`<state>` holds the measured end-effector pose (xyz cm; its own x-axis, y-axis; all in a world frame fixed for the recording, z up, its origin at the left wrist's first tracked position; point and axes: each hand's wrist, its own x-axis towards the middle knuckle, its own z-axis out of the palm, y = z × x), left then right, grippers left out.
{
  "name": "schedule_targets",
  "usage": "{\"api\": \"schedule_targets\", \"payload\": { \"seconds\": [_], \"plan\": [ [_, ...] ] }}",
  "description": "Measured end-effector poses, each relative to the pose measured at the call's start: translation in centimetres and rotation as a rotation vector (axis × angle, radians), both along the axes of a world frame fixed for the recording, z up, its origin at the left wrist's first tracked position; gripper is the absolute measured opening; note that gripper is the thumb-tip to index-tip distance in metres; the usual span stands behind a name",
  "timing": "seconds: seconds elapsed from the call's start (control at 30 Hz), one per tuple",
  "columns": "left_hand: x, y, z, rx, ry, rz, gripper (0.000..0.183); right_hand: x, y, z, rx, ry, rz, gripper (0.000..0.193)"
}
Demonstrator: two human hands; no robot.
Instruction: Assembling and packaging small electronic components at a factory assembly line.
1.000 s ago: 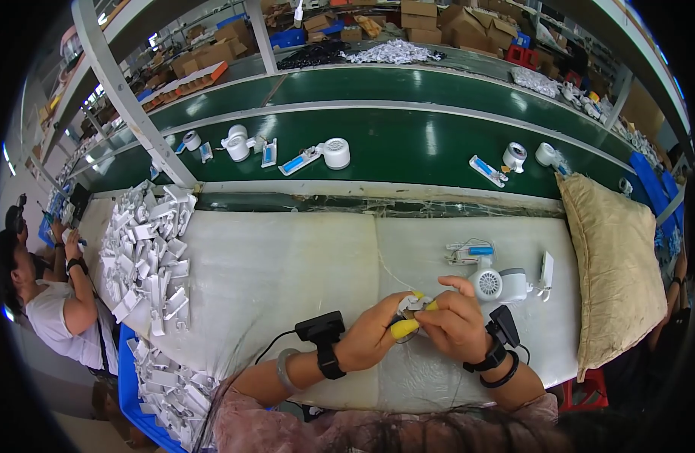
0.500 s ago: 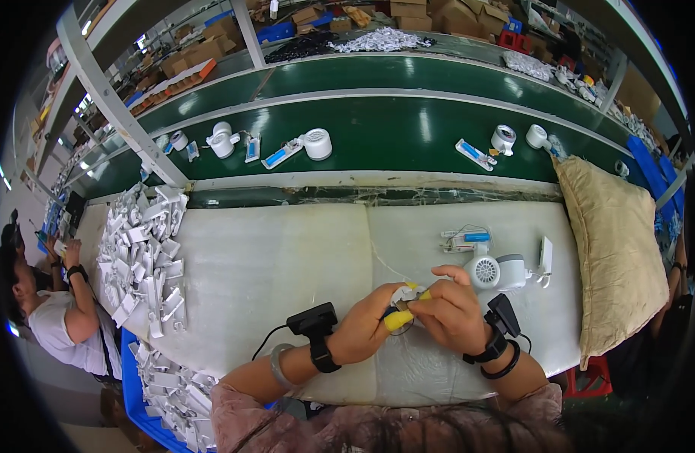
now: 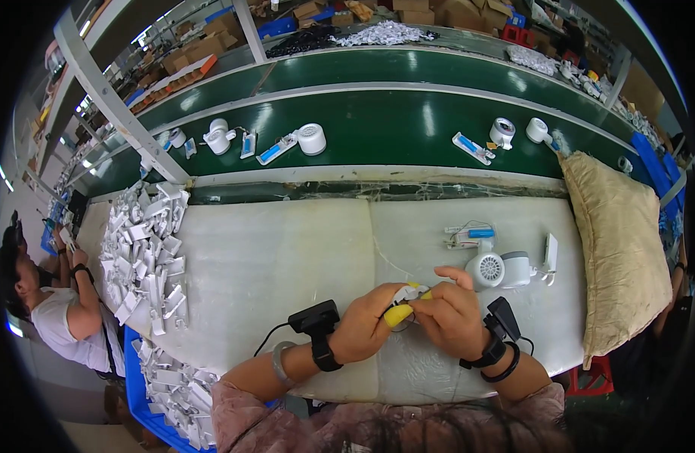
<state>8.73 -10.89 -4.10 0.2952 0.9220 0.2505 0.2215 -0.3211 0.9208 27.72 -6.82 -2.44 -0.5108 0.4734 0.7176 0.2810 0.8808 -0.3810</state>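
Left hand (image 3: 364, 323) fingers are clamping a small white part (image 3: 409, 292), lower centre of frame. Right hand (image 3: 449, 315) fingertips are pinching its right side, one finger sticking out. White fan unit (image 3: 486, 269) is lying just beyond, right of centre; white plastic pieces (image 3: 170, 266) are lying heaped at left.

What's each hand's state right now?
Left hand: closed, holding a small white plastic part.
Right hand: pinched closed at the same part; exact fingertip contact is hidden.
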Motion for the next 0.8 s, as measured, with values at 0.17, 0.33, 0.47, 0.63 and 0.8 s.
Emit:
{"api": "schedule_targets", "payload": {
  "seconds": [0.17,0.33,0.47,0.63,0.8],
  "plan": [
    [-0.2,0.2,0.2,-0.237,-0.101,-0.036,0.024,0.0,-0.3,-1.1,0.013,0.007,-0.082,0.027],
    [-0.9,5.4,2.2,-0.548,-0.413,0.078,0.025,0.6,0.0,-0.3,0.020,0.001,-0.152,0.030],
    [-4.8,14.7,1.3,-0.540,-0.545,0.194,0.026,0.1,0.6,-0.8,-0.011,-0.048,-0.081,0.028],
    [-13.6,27.5,-2.6,0.109,-0.373,0.601,0.031,-0.1,1.1,-1.4,-0.056,-0.097,-0.028,0.029],
    [-25.6,29.8,-3.5,0.310,0.430,1.335,0.044,0.2,1.9,-2.8,-0.118,-0.236,-0.102,0.035]
  ]
}}
